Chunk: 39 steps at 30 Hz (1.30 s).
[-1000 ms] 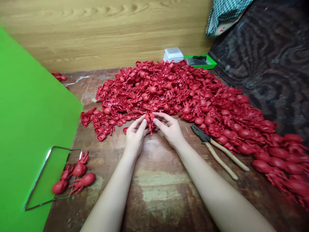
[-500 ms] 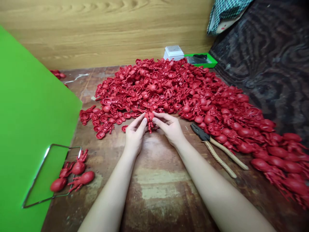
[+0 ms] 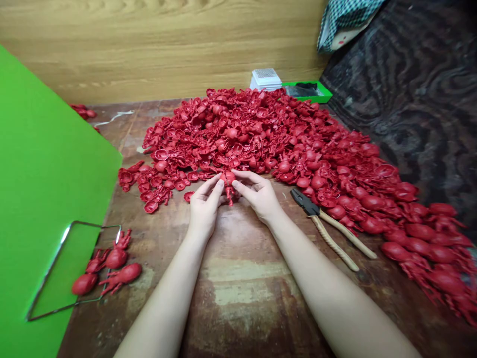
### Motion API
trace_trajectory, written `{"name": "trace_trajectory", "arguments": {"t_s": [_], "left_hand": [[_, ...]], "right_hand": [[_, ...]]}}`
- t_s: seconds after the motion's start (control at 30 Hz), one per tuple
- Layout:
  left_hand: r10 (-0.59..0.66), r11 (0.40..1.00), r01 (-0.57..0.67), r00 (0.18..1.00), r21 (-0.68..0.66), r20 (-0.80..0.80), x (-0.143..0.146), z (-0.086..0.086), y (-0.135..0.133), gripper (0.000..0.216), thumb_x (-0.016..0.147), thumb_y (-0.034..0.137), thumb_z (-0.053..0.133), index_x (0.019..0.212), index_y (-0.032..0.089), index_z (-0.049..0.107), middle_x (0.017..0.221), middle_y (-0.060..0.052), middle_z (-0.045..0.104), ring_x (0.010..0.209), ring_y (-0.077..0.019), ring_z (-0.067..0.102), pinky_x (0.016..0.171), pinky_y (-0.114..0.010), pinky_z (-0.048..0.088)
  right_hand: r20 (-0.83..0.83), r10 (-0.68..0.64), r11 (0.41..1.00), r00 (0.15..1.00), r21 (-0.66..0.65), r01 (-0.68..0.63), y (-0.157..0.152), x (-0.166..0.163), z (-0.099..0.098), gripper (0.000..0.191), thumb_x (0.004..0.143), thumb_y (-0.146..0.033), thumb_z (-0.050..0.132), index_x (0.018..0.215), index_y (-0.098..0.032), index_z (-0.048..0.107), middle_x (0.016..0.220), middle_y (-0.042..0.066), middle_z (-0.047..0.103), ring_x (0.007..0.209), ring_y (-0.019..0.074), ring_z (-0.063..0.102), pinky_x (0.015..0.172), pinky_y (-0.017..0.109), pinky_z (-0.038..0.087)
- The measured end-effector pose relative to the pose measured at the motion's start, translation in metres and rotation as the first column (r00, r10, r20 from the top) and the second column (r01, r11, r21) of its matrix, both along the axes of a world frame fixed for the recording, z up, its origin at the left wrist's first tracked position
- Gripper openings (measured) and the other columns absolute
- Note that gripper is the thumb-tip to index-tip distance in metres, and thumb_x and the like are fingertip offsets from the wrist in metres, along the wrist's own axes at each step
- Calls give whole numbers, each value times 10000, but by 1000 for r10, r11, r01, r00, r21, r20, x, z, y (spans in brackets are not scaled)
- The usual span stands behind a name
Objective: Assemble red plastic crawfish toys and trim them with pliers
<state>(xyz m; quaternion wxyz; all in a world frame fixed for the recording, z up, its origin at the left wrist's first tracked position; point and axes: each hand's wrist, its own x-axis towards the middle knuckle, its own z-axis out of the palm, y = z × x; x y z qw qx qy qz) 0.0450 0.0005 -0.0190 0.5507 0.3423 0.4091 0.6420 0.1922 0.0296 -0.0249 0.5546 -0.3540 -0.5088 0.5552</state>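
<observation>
Between my two hands is a small red plastic figure with a round head and a thin body hanging downward. A dark seam runs down the middle of its head. My left hand pinches its left side with thumb and forefinger. From the other side, my right hand grips it the same way. Right behind lies a big heap of red plastic figure parts, many of them hollow half shells. Pliers with a dark head and tan handles rest on the table to the right of my right hand.
Three whole red figures lie at the left by a metal wire frame and a green panel. At the back stand a white stack and a green tray. A dark board borders the right.
Both hands still hold the figure in the same grip, and the gap along its head looks slightly narrower. The whole view has shifted a little, so everything sits slightly further left.
</observation>
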Motion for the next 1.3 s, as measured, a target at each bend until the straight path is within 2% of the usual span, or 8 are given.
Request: {"name": "trace_trajectory", "arguments": {"t_s": [0.13,0.3,0.57,0.7,0.87,1.07,1.17,1.3], "left_hand": [[-2,1000,2,1000,-8,-2,0,1,0,451,767,453,922,1151,237,824,1163,-97,837,975,-250,814,885,-411,674],[14,1000,-14,1000,3,-12,2,1,0,470,766,419,930,1187,241,822,1201,-93,832,1011,-240,810,938,-394,663],[-17,1000,17,1000,2,17,2,4,-1,477,756,435,934,1175,233,829,1204,-111,829,1062,-296,807,963,-468,663],[-11,1000,12,1000,-25,17,2,5,-2,506,738,451,944,1181,236,828,1198,-113,831,1025,-298,818,942,-466,670],[-17,1000,17,1000,-26,22,2,6,-3,497,724,435,957,1164,241,833,1226,-106,823,1037,-288,818,997,-476,649],[-47,999,47,999,-24,21,0,5,-3,472,736,417,952,1165,256,835,1243,-99,816,1065,-295,813,1030,-499,638],[-45,999,44,999,-10,-7,-1,2,-2,460,751,412,943,1172,262,832,1267,-88,808,1137,-296,791,1077,-492,616],[-72,997,72,997,1,-31,-2,-2,-2,446,761,408,937,1173,270,833,1271,-82,806,1128,-293,795,1089,-497,610]], "right_hand": [[9,-1,1000,1000,-12,1,0,0,1,485,753,-549,900,1144,-276,806,1151,48,833,1020,243,772,986,444,631],[-15,-29,999,999,-23,29,1,0,1,453,743,-535,909,1100,-267,825,1116,38,839,983,228,767,966,430,635],[8,-13,998,1000,-62,14,1,1,0,447,752,-487,905,1124,-251,827,1126,54,834,1000,252,774,970,457,642],[-11,-20,996,1000,-88,19,1,2,1,434,712,-481,931,1066,-244,845,1110,51,842,1022,263,778,982,463,639],[-29,-25,995,999,-102,22,1,5,2,457,649,-492,961,1018,-241,865,1091,46,851,1008,255,784,1016,454,620],[6,-59,997,998,-52,59,1,7,2,412,656,-481,962,987,-253,872,1062,40,858,988,248,789,1033,455,607],[16,-73,997,997,-33,74,0,8,3,386,661,-459,961,974,-249,874,1039,41,859,946,237,788,964,425,634],[-13,-40,994,999,-99,39,-1,9,3,413,679,-468,946,1024,-254,872,999,35,859,703,170,742,685,337,655]]}}
